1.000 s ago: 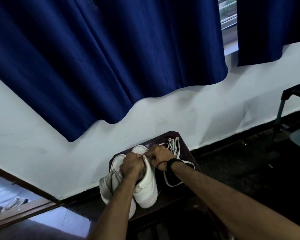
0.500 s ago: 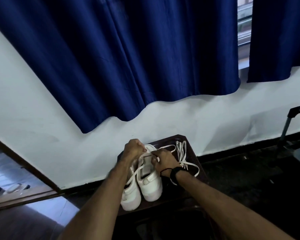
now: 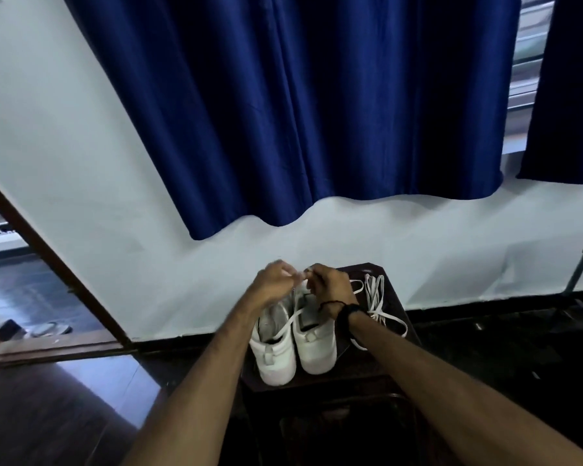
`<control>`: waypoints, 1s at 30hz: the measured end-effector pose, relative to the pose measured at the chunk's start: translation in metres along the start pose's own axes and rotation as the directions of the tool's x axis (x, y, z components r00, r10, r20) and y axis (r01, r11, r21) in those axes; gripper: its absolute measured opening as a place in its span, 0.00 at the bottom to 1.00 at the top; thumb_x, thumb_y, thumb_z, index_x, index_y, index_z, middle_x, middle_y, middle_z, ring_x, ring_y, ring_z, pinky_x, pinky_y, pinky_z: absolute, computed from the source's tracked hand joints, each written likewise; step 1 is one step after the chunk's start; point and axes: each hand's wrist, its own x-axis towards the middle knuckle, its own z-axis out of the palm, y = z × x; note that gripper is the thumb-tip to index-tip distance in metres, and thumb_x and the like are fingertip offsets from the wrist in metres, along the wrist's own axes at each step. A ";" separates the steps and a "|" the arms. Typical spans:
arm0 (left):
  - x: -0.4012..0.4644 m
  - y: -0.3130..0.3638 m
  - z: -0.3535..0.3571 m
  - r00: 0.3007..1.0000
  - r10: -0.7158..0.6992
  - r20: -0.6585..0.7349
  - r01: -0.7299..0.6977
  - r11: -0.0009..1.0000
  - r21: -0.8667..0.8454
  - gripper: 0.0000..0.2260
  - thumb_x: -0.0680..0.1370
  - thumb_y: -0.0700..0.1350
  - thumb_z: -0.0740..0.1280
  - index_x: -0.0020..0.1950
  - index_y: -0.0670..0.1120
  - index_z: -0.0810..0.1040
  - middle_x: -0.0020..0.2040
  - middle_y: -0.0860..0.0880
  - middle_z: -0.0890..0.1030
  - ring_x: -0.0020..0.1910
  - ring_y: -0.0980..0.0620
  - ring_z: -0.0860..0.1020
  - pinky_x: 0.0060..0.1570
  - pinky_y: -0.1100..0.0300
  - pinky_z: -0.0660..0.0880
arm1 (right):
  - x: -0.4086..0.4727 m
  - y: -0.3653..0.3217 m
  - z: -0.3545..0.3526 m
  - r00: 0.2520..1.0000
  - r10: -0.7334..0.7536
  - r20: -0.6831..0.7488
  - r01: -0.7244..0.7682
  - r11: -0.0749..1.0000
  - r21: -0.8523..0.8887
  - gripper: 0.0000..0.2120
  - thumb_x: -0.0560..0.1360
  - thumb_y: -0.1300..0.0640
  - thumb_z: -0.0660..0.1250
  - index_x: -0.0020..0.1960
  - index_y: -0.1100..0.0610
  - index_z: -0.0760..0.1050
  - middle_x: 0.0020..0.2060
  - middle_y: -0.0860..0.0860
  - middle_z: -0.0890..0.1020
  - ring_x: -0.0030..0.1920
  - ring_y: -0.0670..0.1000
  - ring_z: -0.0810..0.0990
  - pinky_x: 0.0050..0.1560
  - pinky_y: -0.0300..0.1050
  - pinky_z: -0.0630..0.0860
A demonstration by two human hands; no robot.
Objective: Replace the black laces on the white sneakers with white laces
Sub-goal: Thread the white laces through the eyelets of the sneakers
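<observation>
Both white sneakers side by side on dark table, toes toward 6 o'clock. Left hand and right hand raised above tongues, each pinched on end of white lace running up from shoes. Spare white laces loose at 3 o'clock of pair. No black lace visible; threading judged underway. Versus half second earlier: hands lifted higher, closer together.

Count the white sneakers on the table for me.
2. The left white leather sneaker and the right white leather sneaker stand side by side on the small dark wooden table, toes toward the camera, below both hands.
</observation>
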 end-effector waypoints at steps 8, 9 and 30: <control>-0.028 -0.026 0.015 0.991 0.133 -0.014 -0.119 0.921 0.372 0.05 0.71 0.48 0.70 0.46 0.52 0.81 0.51 0.49 0.83 0.53 0.49 0.80 0.52 0.57 0.77 | 0.009 -0.038 -0.005 0.997 -0.064 -0.041 0.074 0.945 0.318 0.12 0.81 0.56 0.61 0.45 0.50 0.81 0.39 0.50 0.84 0.38 0.45 0.81 0.44 0.40 0.79; -0.026 -0.024 0.013 0.995 0.092 -0.033 -0.074 0.928 0.365 0.09 0.72 0.47 0.70 0.51 0.52 0.81 0.52 0.48 0.83 0.55 0.48 0.79 0.54 0.57 0.76 | 0.008 -0.041 -0.005 0.997 -0.068 -0.025 0.072 0.950 0.304 0.12 0.81 0.56 0.61 0.45 0.52 0.82 0.39 0.50 0.84 0.37 0.44 0.80 0.43 0.38 0.78; -0.070 0.047 -0.086 0.992 0.116 -0.053 -0.124 0.788 -0.603 0.07 0.78 0.34 0.67 0.52 0.36 0.83 0.39 0.43 0.82 0.33 0.53 0.76 0.37 0.64 0.76 | -0.001 -0.083 -0.018 0.993 -0.060 -0.100 0.093 0.928 0.360 0.09 0.80 0.56 0.64 0.56 0.51 0.82 0.33 0.48 0.81 0.30 0.43 0.74 0.38 0.38 0.74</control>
